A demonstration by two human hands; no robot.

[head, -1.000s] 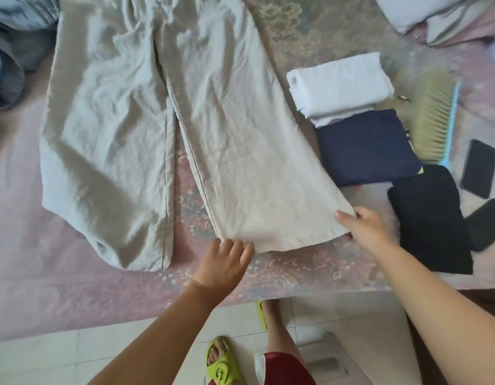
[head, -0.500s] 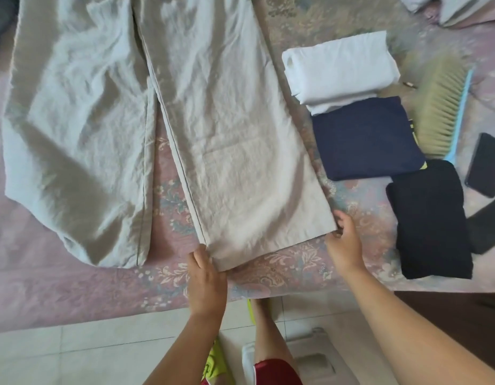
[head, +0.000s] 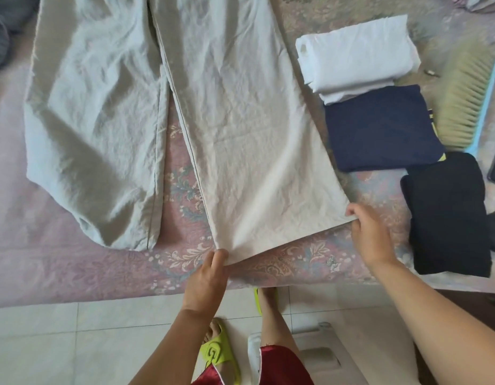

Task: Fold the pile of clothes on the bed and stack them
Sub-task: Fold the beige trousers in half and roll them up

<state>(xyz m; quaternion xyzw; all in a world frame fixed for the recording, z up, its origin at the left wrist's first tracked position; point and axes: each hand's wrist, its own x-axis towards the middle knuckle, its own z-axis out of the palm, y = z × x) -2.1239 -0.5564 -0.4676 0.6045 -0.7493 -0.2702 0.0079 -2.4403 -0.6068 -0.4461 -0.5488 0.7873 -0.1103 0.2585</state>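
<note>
Evidently both hands had taken hold of one hem so the leg could be lifted and laid over its twin: the left hand (head: 206, 276) pinched the near corner of the beige trousers (head: 235, 112), and the right hand (head: 370, 236) gripped the hem's other corner. The trousers lay spread flat on the bed (head: 60, 262), their long axis running away from the hands, hems nearest and waist beyond (out of view). Just past the right hand sat the folded white (head: 357, 54), navy (head: 379, 126) and black (head: 446, 215) pieces, kept aside as the stack.
</note>
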